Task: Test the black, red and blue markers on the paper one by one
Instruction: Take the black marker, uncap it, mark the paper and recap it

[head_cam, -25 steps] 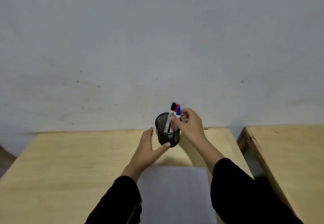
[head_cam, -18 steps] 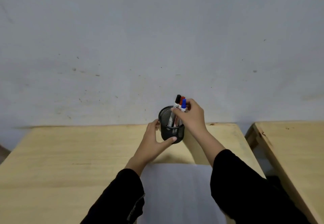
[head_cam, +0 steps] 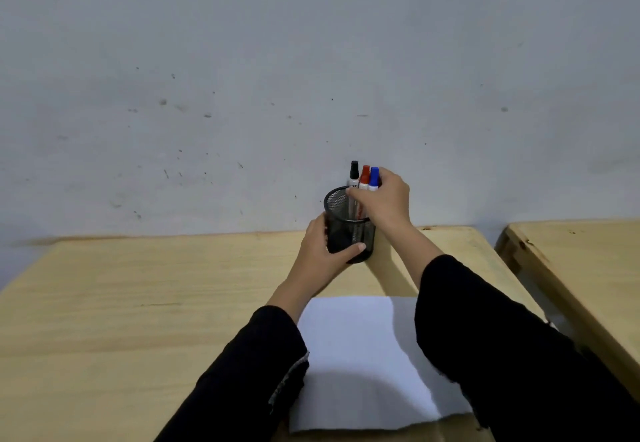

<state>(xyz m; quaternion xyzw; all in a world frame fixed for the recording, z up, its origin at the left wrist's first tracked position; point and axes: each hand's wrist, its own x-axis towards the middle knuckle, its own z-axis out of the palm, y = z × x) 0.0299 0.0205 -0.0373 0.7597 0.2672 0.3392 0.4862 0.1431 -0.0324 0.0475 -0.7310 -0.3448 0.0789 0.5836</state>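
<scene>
A black mesh pen cup (head_cam: 337, 204) stands at the far edge of the wooden table (head_cam: 138, 303), near the wall. Three markers stand in it side by side: black cap (head_cam: 354, 171), red cap (head_cam: 365, 175), blue cap (head_cam: 374, 175). My left hand (head_cam: 322, 254) wraps around the cup's left side and front. My right hand (head_cam: 386, 201) is at the cup's rim with its fingers closed around the marker barrels just below the caps. A white sheet of paper (head_cam: 356, 355) lies on the table close to me, between my forearms.
A grey, speckled wall (head_cam: 277, 78) rises directly behind the table. A second wooden table (head_cam: 588, 261) stands to the right, with a narrow gap between the two. Black sleeves cover both forearms.
The view has tilted and shifted slightly. My left hand has closed further around the cup. My right hand stays at the markers and its fingers have wrapped more tightly around them.
</scene>
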